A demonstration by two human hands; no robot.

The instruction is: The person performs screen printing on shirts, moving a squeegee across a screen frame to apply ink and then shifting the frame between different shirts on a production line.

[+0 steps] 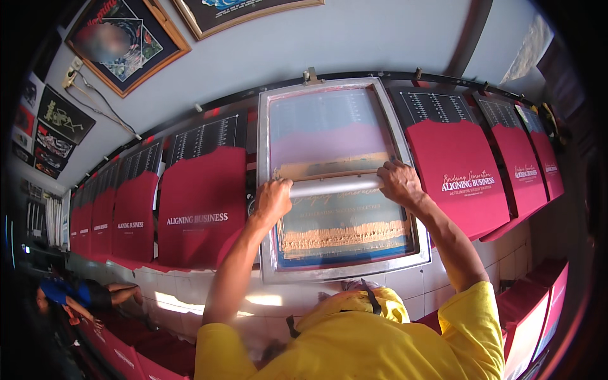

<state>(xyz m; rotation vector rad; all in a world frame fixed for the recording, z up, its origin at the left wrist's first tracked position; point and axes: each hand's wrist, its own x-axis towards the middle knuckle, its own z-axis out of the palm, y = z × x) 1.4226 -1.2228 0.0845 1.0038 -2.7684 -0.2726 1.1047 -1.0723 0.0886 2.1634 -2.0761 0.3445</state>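
A screen-printing frame with a metallic rim lies over a platen in front of me, and a red shirt shows faintly through its mesh. Across the mesh runs a squeegee with a long pale handle. My left hand is closed round its left end, and my right hand grips its right end. Peach-coloured ink lies in a thick, uneven band on the near part of the mesh. More ink streaks the mesh just beyond the squeegee. The blade's lower edge is hidden from view.
Red shirts on black platens line the bench to the left, with more shirts to the right; several bear white print. A metal clamp holds the frame's far edge. Another person is low at the left. Framed pictures hang behind.
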